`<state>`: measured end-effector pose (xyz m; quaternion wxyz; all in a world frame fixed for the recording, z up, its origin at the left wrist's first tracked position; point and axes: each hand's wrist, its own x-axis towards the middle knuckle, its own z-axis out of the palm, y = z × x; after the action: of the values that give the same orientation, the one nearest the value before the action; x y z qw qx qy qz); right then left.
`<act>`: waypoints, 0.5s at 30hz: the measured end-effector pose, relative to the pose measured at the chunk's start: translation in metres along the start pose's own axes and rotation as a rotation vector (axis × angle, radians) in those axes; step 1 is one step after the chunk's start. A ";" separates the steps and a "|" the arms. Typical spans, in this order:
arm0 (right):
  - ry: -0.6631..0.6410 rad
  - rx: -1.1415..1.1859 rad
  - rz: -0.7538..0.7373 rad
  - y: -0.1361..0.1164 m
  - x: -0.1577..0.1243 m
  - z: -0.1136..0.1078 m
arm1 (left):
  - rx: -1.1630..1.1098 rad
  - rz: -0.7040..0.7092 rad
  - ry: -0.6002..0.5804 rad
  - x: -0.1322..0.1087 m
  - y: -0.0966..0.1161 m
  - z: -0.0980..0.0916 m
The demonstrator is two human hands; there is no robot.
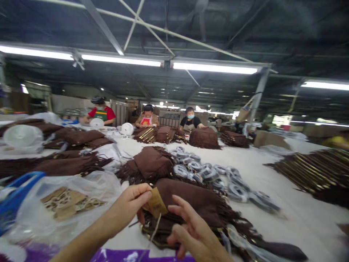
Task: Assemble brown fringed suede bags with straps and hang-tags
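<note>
A small tan hang tag (157, 204) is pinched between the thumb and fingers of my left hand (136, 199). From the tag's lower edge a pale string (155, 232) dangles. My right hand (192, 231) is just to the right of the tag, fingers apart; I cannot tell whether a fingertip touches it. Beneath and behind both hands lies a dark brown fringed bag (191, 198) with a metal zipper along its near side. A plastic-wrapped strap (240, 238) lies by its right end.
On the left, a clear plastic bag (109, 183) holds more tan tags (68, 200), beside a blue basket (16, 203). Wrapped grey strap coils (209, 171) and stacked brown bags (313, 171) cover parts of the white table (261, 171). Three people work across it.
</note>
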<state>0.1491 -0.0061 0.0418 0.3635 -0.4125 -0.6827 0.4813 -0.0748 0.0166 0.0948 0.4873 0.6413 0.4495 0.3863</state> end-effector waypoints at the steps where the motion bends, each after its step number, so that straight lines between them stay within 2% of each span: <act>1: -0.007 0.195 0.010 -0.003 0.006 0.003 | 0.066 0.047 -0.023 0.009 0.000 0.015; 4: 0.081 0.366 0.088 -0.007 0.017 0.001 | 0.149 0.188 -0.025 0.033 -0.007 0.053; 6: 0.166 0.413 0.108 -0.003 0.015 -0.009 | 0.069 0.183 -0.047 0.042 -0.018 0.073; 8: 0.258 0.470 0.096 0.004 0.005 -0.021 | -0.105 0.064 -0.177 0.043 -0.032 0.093; 11: 0.399 0.551 0.064 0.014 -0.021 -0.039 | -0.326 -0.133 -0.445 0.035 -0.055 0.118; 13: 0.486 0.595 0.055 0.020 -0.041 -0.050 | -0.319 -0.224 -0.521 0.028 -0.067 0.130; 15: 0.545 0.619 0.069 0.029 -0.064 -0.060 | -0.247 -0.269 -0.533 0.023 -0.075 0.137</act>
<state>0.2337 -0.0376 0.0244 0.6215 -0.4187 -0.3705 0.5487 0.0447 0.0092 -0.0076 0.7088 0.5906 0.3366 0.1884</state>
